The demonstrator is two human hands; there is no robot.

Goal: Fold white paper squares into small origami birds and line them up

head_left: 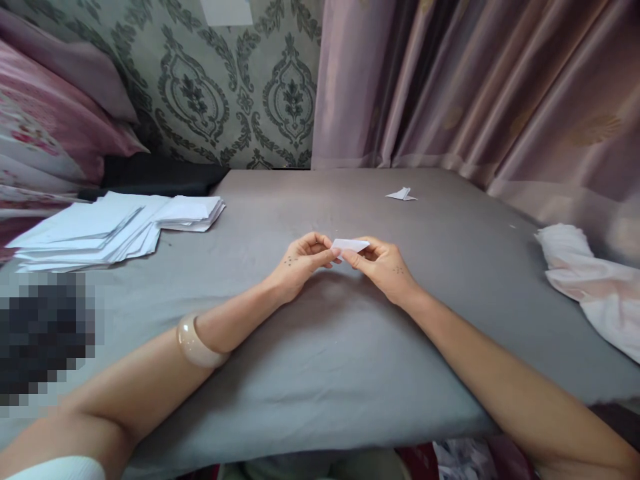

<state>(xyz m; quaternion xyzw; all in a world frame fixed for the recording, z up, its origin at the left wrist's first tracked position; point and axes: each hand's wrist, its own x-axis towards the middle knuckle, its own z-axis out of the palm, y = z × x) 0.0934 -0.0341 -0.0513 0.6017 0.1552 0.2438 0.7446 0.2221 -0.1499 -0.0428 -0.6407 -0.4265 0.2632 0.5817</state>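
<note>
a person's left hand [301, 262] and right hand [389, 268] come together over a table [320, 387] covered in gray cloth. thumbs and fingers of both are closed on a small folded white paper [353, 245], held between them near the middle. beyond, to the right, lies another folded paper [401, 194]; white paper stacks [90, 227] lie far left. a pale bangle [196, 343] circles the left forearm.

from afar, i see my left hand [300, 263] and right hand [387, 265] nearly meet, thumbs [326, 257] pinching, fingers [314, 240] curled, bare forearms [480, 367] angled inward.
</note>
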